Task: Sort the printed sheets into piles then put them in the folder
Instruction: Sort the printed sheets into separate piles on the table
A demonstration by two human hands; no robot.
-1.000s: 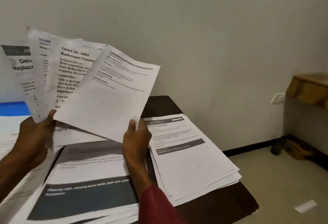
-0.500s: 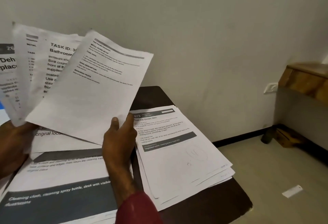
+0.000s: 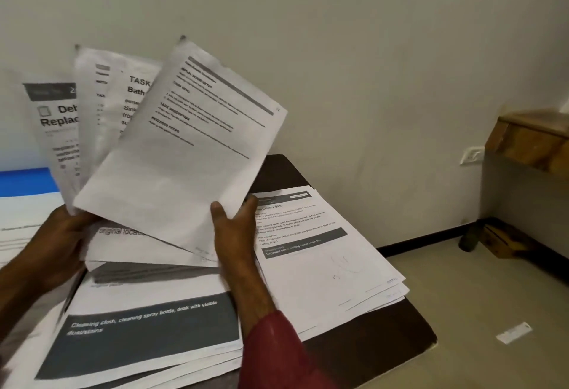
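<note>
My left hand [image 3: 58,244] grips a fanned bunch of printed sheets [image 3: 92,117] held up over the table. My right hand [image 3: 234,228] pinches the lower right corner of the front sheet [image 3: 181,166], which tilts to the right and covers part of the fan. Below the hands lie piles of sheets on a dark table [image 3: 385,339]: a pile with a dark grey band [image 3: 147,324] in the middle, a pile headed with small print [image 3: 320,253] on the right, and more sheets [image 3: 18,228] at the left edge. A blue folder [image 3: 24,180] shows behind the left sheets.
A pale wall stands right behind the table. To the right the floor holds a scrap of paper [image 3: 513,332] and a dark object by a box [image 3: 492,239]. A wooden shelf [image 3: 535,139] juts from the right wall above a socket [image 3: 471,156].
The view has swung left and down, so the sheets sit more to the right in frame. The front sheet has slid further right across the fan in my right hand.
</note>
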